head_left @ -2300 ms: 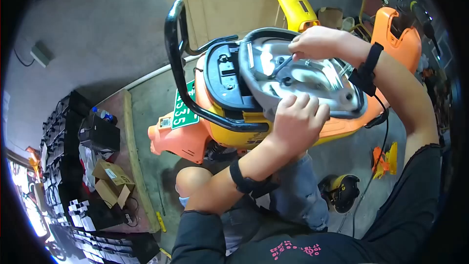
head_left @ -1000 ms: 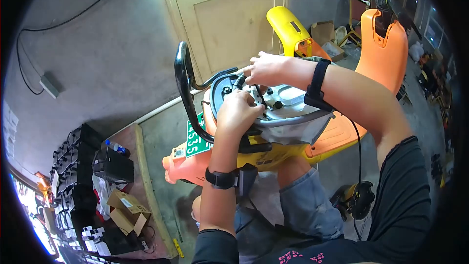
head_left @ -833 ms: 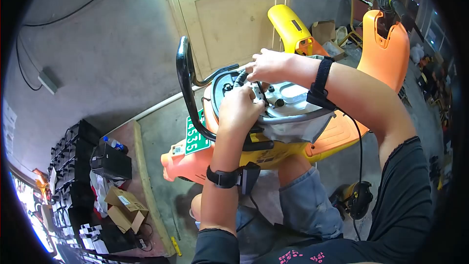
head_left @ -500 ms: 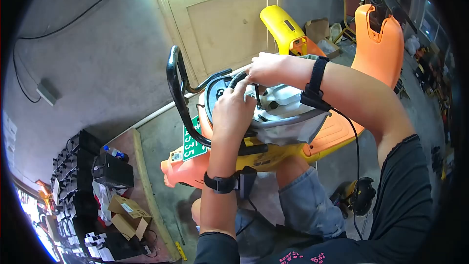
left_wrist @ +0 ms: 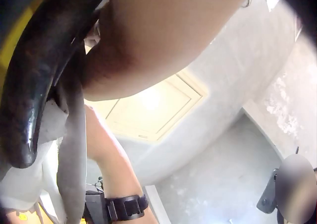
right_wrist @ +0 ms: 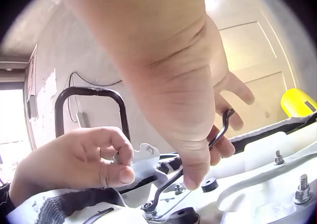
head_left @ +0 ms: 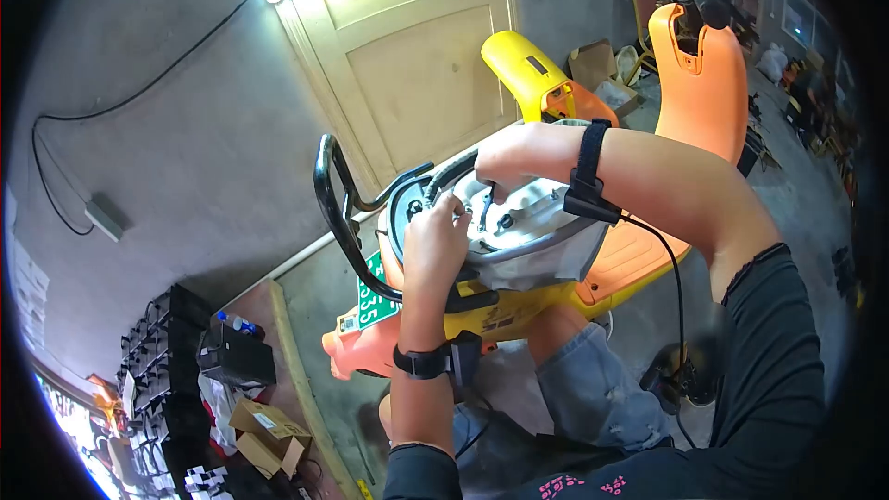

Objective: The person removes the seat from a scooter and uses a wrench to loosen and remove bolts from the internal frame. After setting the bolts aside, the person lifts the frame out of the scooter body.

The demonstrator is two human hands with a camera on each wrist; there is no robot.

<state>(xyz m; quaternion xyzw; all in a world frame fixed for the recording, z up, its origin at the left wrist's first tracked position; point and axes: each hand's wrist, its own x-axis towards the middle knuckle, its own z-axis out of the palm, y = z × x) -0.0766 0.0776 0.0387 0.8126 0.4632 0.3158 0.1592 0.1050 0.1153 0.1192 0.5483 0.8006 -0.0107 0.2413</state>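
A scooter seat (head_left: 537,264) lies with its pale underside (head_left: 532,213) up, over the body of an orange and yellow scooter (head_left: 593,292). My right hand (head_left: 519,156) grips a dark bent box-end wrench (right_wrist: 225,127); in the right wrist view its lower end sits around a fastener beside a silver metal bracket (right_wrist: 146,157). With curled thumb and index finger, my left hand (right_wrist: 74,157) pinches the bracket's edge near the seat's rear rim. Threaded studs (right_wrist: 303,184) stand on the seat's underside. The left wrist view shows mostly the hand's underside and the black grab rail (left_wrist: 25,105).
The black rail (head_left: 324,185) curves up behind the seat, left of my left hand. A yellow panel (head_left: 523,74) stands beyond the scooter, near a door (head_left: 426,83). A cable (head_left: 681,296) runs from the right wrist strap. Black cases and a cardboard box (head_left: 269,435) lie at left.
My left hand has gone from the seat's near rim to the bracket, and its index finger has curled in. The right hand has moved left with the wrench; the seat has turned.
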